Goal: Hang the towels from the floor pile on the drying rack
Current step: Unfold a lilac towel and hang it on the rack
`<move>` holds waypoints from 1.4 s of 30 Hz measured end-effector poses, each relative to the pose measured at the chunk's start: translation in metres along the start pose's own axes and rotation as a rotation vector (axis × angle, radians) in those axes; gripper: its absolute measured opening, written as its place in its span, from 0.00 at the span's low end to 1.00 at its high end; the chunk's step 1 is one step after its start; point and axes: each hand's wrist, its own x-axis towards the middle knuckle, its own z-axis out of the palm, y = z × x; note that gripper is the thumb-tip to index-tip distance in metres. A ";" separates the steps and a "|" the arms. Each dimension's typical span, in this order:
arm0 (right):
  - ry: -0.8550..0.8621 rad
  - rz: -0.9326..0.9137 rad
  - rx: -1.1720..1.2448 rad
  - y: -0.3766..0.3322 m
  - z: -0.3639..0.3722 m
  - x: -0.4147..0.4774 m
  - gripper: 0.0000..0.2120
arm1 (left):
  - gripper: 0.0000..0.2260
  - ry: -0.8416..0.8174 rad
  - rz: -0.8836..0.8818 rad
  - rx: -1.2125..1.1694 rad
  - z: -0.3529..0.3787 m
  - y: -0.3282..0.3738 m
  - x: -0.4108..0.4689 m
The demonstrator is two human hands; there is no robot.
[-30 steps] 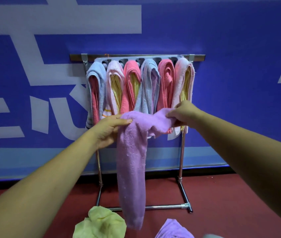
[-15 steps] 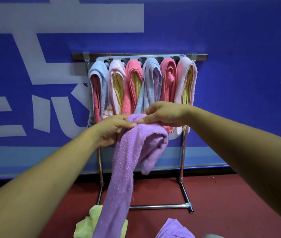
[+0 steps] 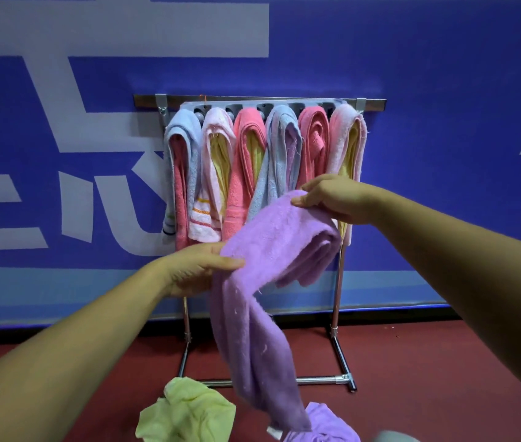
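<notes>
A purple towel (image 3: 265, 282) hangs in the air in front of the drying rack (image 3: 337, 307). My left hand (image 3: 195, 269) grips its left edge low down, thumb on top. My right hand (image 3: 332, 196) pinches its upper edge, higher and to the right. The towel's long end droops toward the floor. The rack's top bar (image 3: 373, 104) carries several folded towels in blue, pink, coral and yellow (image 3: 249, 173). On the floor below lie a yellow-green towel (image 3: 185, 413) and another purple towel (image 3: 329, 425).
A blue wall with large white shapes (image 3: 93, 33) stands right behind the rack. The floor (image 3: 428, 378) is dark red. A grey object (image 3: 393, 437) shows at the bottom edge, right of the floor towels.
My hands have moved apart: the right one lifted the towel's edge up and right, the left one dropped lower. The towel is spread wider between them.
</notes>
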 end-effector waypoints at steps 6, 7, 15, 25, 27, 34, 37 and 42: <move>-0.203 0.066 0.083 0.022 0.011 -0.004 0.14 | 0.28 0.066 0.105 -0.161 -0.012 0.048 -0.001; -0.257 0.049 0.210 0.020 0.017 -0.003 0.17 | 0.20 0.058 0.110 -0.139 -0.010 0.055 -0.001; -0.362 -0.079 0.245 -0.025 0.066 0.008 0.24 | 0.19 0.026 0.052 0.031 -0.024 0.081 -0.009; -0.268 -0.076 0.250 -0.048 0.060 0.042 0.13 | 0.21 0.157 0.025 0.168 -0.084 0.083 -0.049; -0.276 -0.059 0.230 -0.059 0.062 0.055 0.16 | 0.29 0.205 0.060 0.189 -0.101 0.098 -0.049; -0.251 -0.166 0.175 -0.113 0.085 0.111 0.23 | 0.22 0.249 0.177 0.163 -0.161 0.150 -0.029; -0.239 -0.223 0.109 -0.127 0.083 0.142 0.19 | 0.17 0.302 0.202 0.296 -0.184 0.170 -0.018; -0.037 -0.274 0.037 -0.153 0.075 0.198 0.24 | 0.13 0.438 0.261 0.418 -0.224 0.194 0.007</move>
